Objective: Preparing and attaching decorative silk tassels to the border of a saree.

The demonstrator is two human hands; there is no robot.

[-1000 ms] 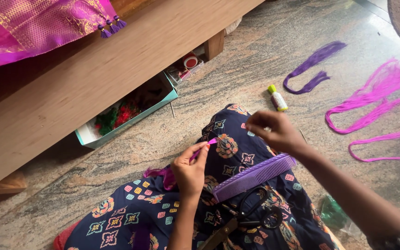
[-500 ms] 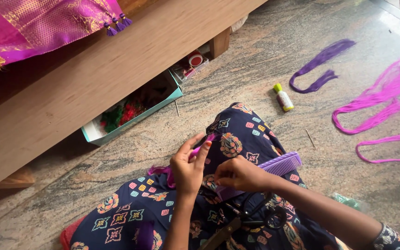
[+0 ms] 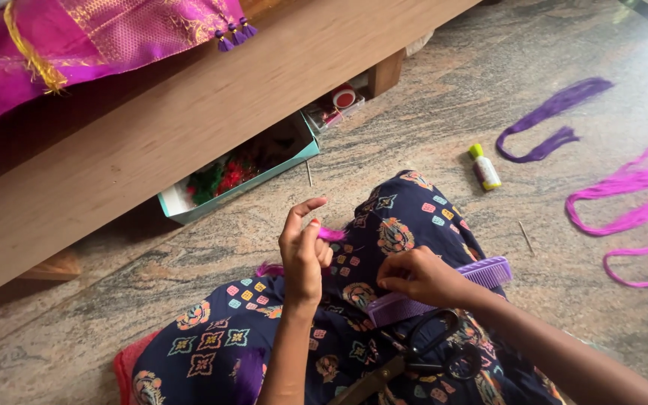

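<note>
Left hand (image 3: 303, 251) with fingers pinched on a pink thread tuft (image 3: 331, 234) above the patterned lap cloth (image 3: 384, 225); right hand (image 3: 418, 276), fingers curled together, rests on the purple comb (image 3: 444, 289) beside scissors (image 3: 414, 356); teal box (image 3: 189, 210) under the bed holds red and green bits.

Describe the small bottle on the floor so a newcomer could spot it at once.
Start at the stone floor right of the wooden bed frame. Beyond the person's patterned lap, beside the purple thread bundle, lies the small bottle. It alone is rigid, with a white body and yellow-green cap; its neighbours are loose threads.
</note>
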